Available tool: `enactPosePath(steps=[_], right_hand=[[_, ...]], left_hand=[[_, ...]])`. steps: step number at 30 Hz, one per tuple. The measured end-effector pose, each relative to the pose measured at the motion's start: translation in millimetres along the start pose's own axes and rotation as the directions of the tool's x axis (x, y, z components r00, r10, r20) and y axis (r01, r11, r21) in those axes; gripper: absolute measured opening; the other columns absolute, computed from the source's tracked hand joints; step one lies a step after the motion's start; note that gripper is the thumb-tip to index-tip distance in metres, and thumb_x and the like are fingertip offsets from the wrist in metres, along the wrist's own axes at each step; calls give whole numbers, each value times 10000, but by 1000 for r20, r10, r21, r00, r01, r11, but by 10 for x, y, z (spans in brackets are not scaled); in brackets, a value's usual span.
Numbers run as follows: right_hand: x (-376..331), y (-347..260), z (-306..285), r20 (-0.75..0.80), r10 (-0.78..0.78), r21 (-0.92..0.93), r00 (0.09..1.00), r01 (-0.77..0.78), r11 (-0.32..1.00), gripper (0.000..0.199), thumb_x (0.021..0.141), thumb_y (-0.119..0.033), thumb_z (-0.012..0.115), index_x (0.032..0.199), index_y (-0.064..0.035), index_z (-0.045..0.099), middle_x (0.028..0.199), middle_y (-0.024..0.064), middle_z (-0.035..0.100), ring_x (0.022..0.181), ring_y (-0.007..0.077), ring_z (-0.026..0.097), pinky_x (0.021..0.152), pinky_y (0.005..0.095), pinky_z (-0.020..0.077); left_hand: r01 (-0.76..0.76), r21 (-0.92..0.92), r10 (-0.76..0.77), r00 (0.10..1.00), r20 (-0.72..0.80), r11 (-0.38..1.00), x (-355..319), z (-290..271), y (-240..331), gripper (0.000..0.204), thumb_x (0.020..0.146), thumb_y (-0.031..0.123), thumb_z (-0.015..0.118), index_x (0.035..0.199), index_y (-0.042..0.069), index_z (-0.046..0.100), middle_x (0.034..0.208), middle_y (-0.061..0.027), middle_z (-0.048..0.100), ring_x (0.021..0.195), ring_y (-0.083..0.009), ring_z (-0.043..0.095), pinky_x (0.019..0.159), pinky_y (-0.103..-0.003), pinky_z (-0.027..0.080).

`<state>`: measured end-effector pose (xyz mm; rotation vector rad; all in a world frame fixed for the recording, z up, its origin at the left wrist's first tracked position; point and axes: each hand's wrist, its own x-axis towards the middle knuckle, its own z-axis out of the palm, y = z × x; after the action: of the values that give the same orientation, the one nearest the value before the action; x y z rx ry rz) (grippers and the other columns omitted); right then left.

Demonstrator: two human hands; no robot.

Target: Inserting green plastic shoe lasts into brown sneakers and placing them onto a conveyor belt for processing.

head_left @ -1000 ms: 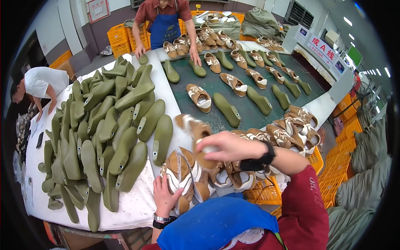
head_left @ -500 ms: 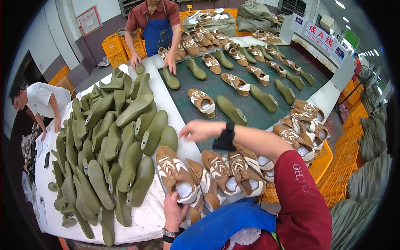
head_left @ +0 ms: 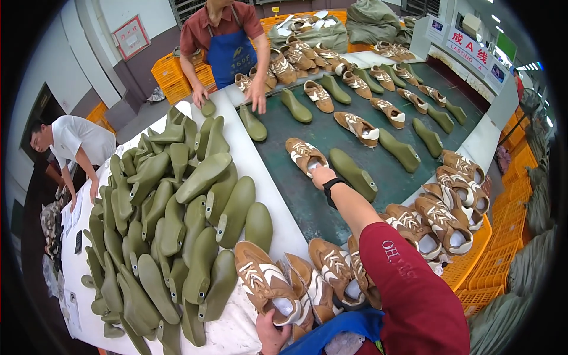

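My right hand [head_left: 322, 176] reaches over the green surface and grips the heel end of a brown sneaker with white stripes [head_left: 303, 150]. Its fingertips are partly hidden at the shoe's opening. Just right of that shoe lies an olive-green shoe last [head_left: 349, 168]. Close to me, my left hand [head_left: 273, 334] is closed round the heel of another brown sneaker [head_left: 257, 269], whose toe points away from me. That sneaker rests against more brown sneakers [head_left: 331, 266] along the near edge.
A big heap of green shoe lasts [head_left: 160, 207] covers the white table [head_left: 71, 284] at left. Across the green surface [head_left: 284, 177] stand rows of sneakers and lasts. A co-worker in a blue apron [head_left: 231, 59] handles lasts opposite. Orange crates [head_left: 503, 236] line the right.
My right hand has moved forward from above the near edge to the sneaker on the green surface. My left hand stays on its sneaker. The whole view has shifted somewhat.
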<state>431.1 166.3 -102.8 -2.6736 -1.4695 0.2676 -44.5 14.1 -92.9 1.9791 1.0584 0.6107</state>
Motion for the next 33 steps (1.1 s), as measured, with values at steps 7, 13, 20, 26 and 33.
enactPosePath(steps=[7,13,20,26,33], right_hand=[[76,131,73,-96,-22,16,995,24,1000,244,811,-84,462,996,-39,615,1022,221,591,934,316,612,780,404,501],[-177,-582,-449,74,-527,115,847,518,848,322,785,-160,521,1092,-102,598,991,192,616,905,327,604,811,419,476],[-998,-1845,-331,493,-696,665,522,290,689,477,874,-451,483,1231,-135,503,731,100,616,608,167,626,550,291,519],[-1286,-2132,-292,571,-556,510,604,269,817,418,859,-443,482,1067,-93,573,646,97,615,538,179,627,486,284,518],[-1082,-1855,-321,307,-388,367,869,268,891,310,784,-287,467,909,-80,661,742,151,649,609,272,642,618,370,532]], left_hand=[[-219,197,236,970,-67,956,142,-50,191,536,607,190,720,1059,34,476,867,-188,522,789,-386,504,688,-444,405],[-170,177,186,980,-73,969,239,-120,264,404,624,164,685,980,41,538,790,-161,523,758,-353,514,684,-420,415],[-175,109,197,949,-244,978,64,-222,295,309,653,128,657,921,53,522,762,-152,526,710,-348,530,634,-404,437],[-55,89,87,908,-409,995,-207,-237,267,344,669,124,670,967,29,529,792,-160,559,727,-342,556,647,-384,464],[-150,155,186,949,-254,976,-174,-155,180,351,645,144,666,957,53,532,814,-135,559,781,-327,538,706,-402,439]])
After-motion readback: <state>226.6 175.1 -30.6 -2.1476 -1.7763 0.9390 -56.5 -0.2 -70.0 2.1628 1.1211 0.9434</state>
